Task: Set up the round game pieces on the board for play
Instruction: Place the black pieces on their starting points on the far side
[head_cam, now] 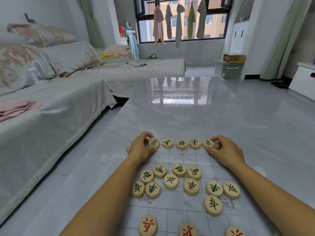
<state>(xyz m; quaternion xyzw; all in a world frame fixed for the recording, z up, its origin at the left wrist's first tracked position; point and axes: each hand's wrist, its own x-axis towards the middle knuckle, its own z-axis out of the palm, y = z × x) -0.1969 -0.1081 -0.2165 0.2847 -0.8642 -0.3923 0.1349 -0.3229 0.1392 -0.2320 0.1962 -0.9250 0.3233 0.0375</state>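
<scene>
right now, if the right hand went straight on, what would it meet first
The end piece, which the right hand is pinching; beyond it, probably the next piece to its left, though the gap is hard to judge.

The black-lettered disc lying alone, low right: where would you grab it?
Pinch the disc by its rim from above, at its left and right edges. It lies flat on the board, with bare board either side, while another piece crowds its far edge.

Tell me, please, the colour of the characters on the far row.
Dark, nearly black, on the far row; head view.
</scene>
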